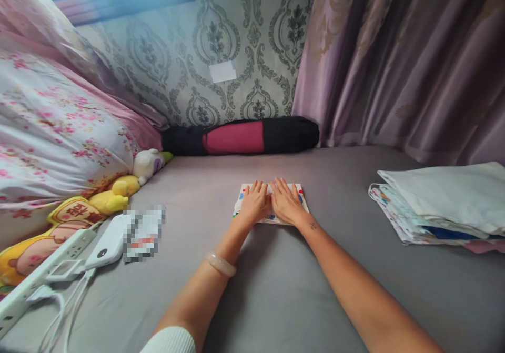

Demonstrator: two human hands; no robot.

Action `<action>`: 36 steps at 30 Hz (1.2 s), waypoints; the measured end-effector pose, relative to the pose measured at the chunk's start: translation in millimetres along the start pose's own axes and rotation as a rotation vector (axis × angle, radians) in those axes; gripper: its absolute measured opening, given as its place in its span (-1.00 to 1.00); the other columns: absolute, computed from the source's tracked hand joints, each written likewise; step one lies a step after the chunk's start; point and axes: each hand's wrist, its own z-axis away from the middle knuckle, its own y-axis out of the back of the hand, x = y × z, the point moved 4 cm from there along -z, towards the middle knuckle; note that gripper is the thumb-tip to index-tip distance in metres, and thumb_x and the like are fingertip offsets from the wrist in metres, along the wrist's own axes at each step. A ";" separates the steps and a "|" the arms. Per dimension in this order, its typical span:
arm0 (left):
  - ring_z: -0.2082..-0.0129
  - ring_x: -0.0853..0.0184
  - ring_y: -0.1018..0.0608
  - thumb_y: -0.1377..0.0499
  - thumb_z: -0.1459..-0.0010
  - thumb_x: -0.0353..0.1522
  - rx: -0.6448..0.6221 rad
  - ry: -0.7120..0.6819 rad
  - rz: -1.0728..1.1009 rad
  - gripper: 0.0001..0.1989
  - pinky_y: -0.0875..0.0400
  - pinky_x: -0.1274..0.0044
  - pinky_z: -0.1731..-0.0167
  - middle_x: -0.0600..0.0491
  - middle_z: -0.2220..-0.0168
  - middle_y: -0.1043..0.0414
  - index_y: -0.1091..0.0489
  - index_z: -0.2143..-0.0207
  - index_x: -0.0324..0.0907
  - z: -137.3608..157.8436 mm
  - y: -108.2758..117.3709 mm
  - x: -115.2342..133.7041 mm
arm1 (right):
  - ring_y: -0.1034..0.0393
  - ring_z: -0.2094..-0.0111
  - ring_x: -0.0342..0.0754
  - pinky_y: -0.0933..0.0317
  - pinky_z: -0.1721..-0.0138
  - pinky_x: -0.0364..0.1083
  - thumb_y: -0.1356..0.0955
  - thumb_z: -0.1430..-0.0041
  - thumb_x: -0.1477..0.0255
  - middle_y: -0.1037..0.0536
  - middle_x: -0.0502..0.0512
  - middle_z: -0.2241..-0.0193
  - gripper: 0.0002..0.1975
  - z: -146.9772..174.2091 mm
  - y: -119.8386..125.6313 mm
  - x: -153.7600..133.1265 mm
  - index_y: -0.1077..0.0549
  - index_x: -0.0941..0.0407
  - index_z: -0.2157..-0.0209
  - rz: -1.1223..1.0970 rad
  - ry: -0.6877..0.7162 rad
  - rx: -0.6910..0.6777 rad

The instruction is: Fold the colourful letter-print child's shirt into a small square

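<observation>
A small folded cloth [238, 205], white with coloured dots, lies flat on the grey bed sheet [189, 284] in the middle of the view. My left hand [254, 201] rests palm down on its left half, fingers stretched forward. On the right half, my right hand [286, 201] lies flat in the same way, close beside the left one. Both palms cover much of the cloth, so its centre is hidden. Neither hand grips anything. A pale bangle [220, 264] circles my left wrist.
Folded fabrics [445, 200] are stacked at the right. On the left lie a power strip [51, 261], a white power bank [110, 241] with cables, a blurred packet [144, 234] and plush toys [118, 192]. A black-and-red long bag [232, 137] lies along the wall.
</observation>
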 end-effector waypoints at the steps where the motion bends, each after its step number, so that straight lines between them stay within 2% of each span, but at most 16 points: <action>1: -0.28 0.09 -0.08 0.11 -0.28 -0.32 -0.017 0.018 -0.015 -0.56 -0.02 0.18 -0.20 -0.16 -0.26 -0.08 -0.11 -0.18 -0.25 -1.1 -5.1 2.3 | 0.28 -0.32 0.03 0.42 -0.26 0.17 -0.04 -0.27 0.41 0.06 0.17 -0.32 -0.45 1.7 -3.4 -1.4 -0.05 0.22 -0.27 0.017 0.009 -0.024; 10: -0.30 0.10 -0.03 0.23 -0.32 -0.27 -0.015 -0.031 -0.067 -0.50 0.11 0.17 -0.23 -0.11 -0.29 -0.04 -0.07 -0.23 -0.25 -2.9 -30.5 -4.8 | 0.27 -0.32 0.04 0.37 -0.26 0.18 -0.02 -0.25 0.40 0.07 0.11 -0.32 -0.41 -0.1 -15.6 2.3 0.02 0.21 -0.30 0.043 -0.005 -0.114; 16: -0.27 0.10 -0.09 0.21 -0.32 -0.27 -0.074 -0.032 -0.035 -0.52 0.00 0.12 -0.18 -0.12 -0.28 -0.06 -0.05 -0.23 -0.22 -5.8 -31.3 -5.8 | 0.19 -0.30 0.07 0.36 -0.25 0.18 -0.02 -0.25 0.38 0.02 0.11 -0.31 -0.42 -2.4 -17.3 3.7 -0.02 0.21 -0.29 0.032 -0.013 -0.139; 24: -0.11 0.13 -0.29 0.13 -0.29 -0.28 -0.007 -0.038 -0.031 -0.62 -0.19 0.23 -0.05 -0.11 -0.11 -0.28 -0.19 -0.10 -0.20 -10.4 -20.2 -1.6 | -0.05 -0.19 0.07 0.19 -0.19 0.17 -0.04 -0.25 0.39 -0.19 0.18 -0.23 -0.46 -7.5 -11.0 1.3 -0.14 0.18 -0.22 0.050 0.001 -0.044; 27: -0.10 0.10 -0.29 0.12 -0.28 -0.26 -0.015 -0.010 -0.031 -0.58 -0.19 0.22 -0.05 -0.12 -0.15 -0.24 -0.15 -0.15 -0.18 -11.8 -22.3 -3.0 | 0.04 -0.23 0.08 0.26 -0.21 0.18 -0.03 -0.25 0.38 -0.12 0.16 -0.27 -0.45 -7.7 -13.0 2.6 -0.11 0.19 -0.25 0.045 -0.019 -0.076; 31: -0.24 0.02 -0.11 0.16 -0.28 -0.27 -0.068 -0.018 -0.024 -0.50 -0.04 0.16 -0.16 -0.07 -0.28 -0.06 -0.07 -0.24 -0.20 -13.3 -28.8 -6.5 | 0.24 -0.31 0.06 0.38 -0.25 0.19 -0.01 -0.26 0.38 0.02 0.11 -0.31 -0.42 -7.5 -16.8 4.9 -0.03 0.22 -0.28 0.021 -0.028 -0.131; 33: -0.28 0.03 -0.05 0.18 -0.29 -0.28 -0.097 -0.017 -0.019 -0.49 0.03 0.13 -0.19 -0.05 -0.29 -0.04 -0.03 -0.26 -0.18 -13.9 -32.1 -8.0 | 0.24 -0.31 0.05 0.40 -0.25 0.19 -0.01 -0.26 0.38 0.01 0.10 -0.31 -0.42 -7.6 -17.9 5.5 -0.02 0.21 -0.29 0.014 -0.028 -0.139; 36: -0.29 0.06 -0.04 0.18 -0.28 -0.27 -0.095 0.010 -0.014 -0.49 0.03 0.14 -0.19 -0.05 -0.29 -0.04 -0.03 -0.27 -0.15 -14.4 -34.4 -9.4 | 0.22 -0.31 0.05 0.39 -0.25 0.19 -0.01 -0.26 0.37 -0.01 0.13 -0.30 -0.43 -7.8 -18.6 5.8 -0.03 0.20 -0.28 0.019 -0.042 -0.119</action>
